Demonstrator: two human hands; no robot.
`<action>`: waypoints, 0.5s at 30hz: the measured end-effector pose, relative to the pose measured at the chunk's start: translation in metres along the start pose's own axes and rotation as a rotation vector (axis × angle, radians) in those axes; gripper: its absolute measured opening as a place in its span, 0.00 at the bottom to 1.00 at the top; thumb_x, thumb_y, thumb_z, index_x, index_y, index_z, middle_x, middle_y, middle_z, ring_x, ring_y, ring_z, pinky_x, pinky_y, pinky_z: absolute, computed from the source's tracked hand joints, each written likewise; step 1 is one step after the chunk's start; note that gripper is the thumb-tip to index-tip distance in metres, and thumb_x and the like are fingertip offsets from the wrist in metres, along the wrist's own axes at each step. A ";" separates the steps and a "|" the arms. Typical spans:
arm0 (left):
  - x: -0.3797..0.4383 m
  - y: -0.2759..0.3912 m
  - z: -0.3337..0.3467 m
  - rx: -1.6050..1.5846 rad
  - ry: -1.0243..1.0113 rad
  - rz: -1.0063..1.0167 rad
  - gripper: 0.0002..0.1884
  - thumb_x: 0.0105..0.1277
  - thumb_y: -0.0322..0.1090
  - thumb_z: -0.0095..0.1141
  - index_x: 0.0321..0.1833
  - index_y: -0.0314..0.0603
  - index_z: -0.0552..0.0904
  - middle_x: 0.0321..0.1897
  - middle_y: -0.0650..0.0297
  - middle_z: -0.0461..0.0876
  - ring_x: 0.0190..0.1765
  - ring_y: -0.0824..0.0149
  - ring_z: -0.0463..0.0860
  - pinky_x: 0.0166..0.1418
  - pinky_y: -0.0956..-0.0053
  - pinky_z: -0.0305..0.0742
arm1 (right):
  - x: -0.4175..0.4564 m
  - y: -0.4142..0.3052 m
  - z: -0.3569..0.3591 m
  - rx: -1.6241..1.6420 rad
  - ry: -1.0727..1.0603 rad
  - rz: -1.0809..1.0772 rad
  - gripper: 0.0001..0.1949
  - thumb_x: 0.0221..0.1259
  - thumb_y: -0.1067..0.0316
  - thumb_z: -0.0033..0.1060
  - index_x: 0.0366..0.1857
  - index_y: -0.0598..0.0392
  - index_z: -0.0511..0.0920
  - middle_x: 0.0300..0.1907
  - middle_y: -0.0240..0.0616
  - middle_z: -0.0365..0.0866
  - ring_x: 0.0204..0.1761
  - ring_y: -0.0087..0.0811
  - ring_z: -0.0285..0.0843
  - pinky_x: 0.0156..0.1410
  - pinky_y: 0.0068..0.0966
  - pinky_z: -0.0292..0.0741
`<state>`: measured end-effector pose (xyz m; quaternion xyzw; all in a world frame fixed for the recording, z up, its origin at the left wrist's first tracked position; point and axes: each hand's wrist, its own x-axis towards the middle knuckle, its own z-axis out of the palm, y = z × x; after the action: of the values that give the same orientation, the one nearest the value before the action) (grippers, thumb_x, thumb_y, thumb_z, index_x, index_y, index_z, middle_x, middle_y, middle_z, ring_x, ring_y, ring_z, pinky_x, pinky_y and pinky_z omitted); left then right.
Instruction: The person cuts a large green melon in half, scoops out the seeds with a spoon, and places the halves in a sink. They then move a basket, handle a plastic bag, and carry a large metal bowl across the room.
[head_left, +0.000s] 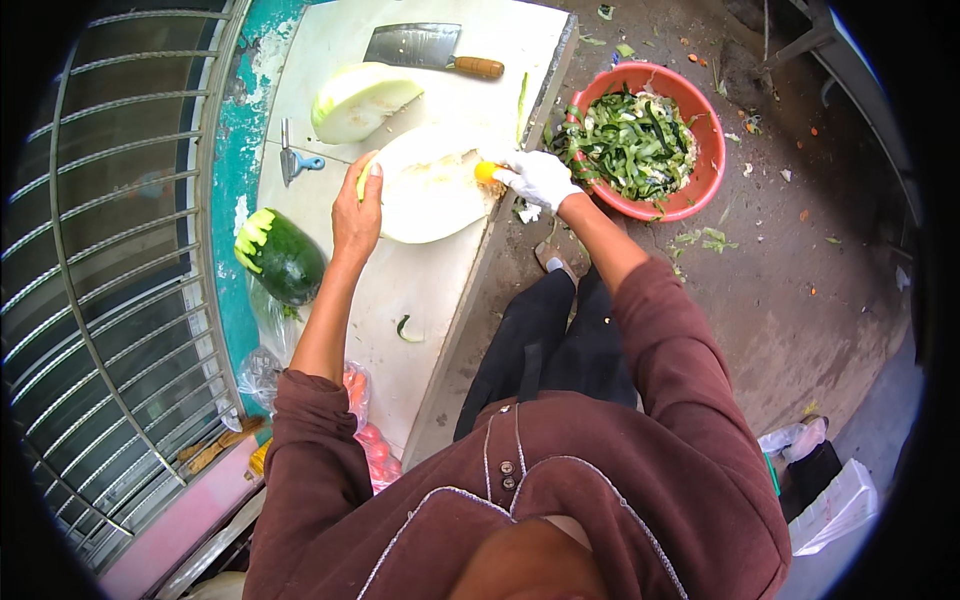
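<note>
My left hand grips the near-left end of a peeled, halved winter melon, its thumb on the pale rim. The cut face is turned up, with a hollow of loose pith at its right end. My right hand, in a white glove, holds a small yellow-orange tool against that end; the tool's working part is hidden. Bits of pulp and seeds lie by the counter's edge below it. Another cut melon piece rests just beyond, its green-edged rind on the left. A cleaver with a wooden handle lies at the far end.
A blue-handled peeler and a dark green melon lie on the white counter, towards the barred window. Bagged red vegetables sit nearby. On the littered floor stands a red basin of peelings.
</note>
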<state>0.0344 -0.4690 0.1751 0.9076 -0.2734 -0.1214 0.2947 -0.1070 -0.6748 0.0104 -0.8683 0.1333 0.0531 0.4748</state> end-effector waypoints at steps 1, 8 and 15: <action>-0.002 0.000 0.001 0.004 0.011 0.011 0.23 0.74 0.51 0.46 0.61 0.42 0.77 0.48 0.53 0.83 0.51 0.60 0.81 0.58 0.69 0.72 | -0.005 -0.011 -0.007 0.060 0.009 -0.030 0.21 0.67 0.44 0.50 0.54 0.42 0.81 0.48 0.43 0.84 0.47 0.45 0.83 0.52 0.34 0.77; 0.001 -0.002 0.002 -0.059 -0.004 -0.014 0.22 0.74 0.49 0.47 0.60 0.40 0.77 0.49 0.52 0.83 0.52 0.58 0.81 0.59 0.69 0.72 | 0.023 -0.044 0.012 0.112 0.135 -0.207 0.25 0.65 0.41 0.49 0.54 0.48 0.80 0.50 0.46 0.82 0.51 0.46 0.79 0.57 0.36 0.74; -0.001 -0.002 0.002 -0.013 0.013 -0.007 0.22 0.73 0.49 0.49 0.60 0.41 0.77 0.49 0.51 0.83 0.52 0.57 0.82 0.58 0.67 0.73 | 0.006 -0.036 -0.005 0.090 0.216 -0.260 0.20 0.66 0.46 0.50 0.52 0.44 0.81 0.45 0.46 0.83 0.46 0.46 0.82 0.52 0.39 0.77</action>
<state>0.0342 -0.4681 0.1724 0.9073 -0.2677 -0.1182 0.3020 -0.0913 -0.6614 0.0408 -0.8568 0.0724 -0.1082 0.4990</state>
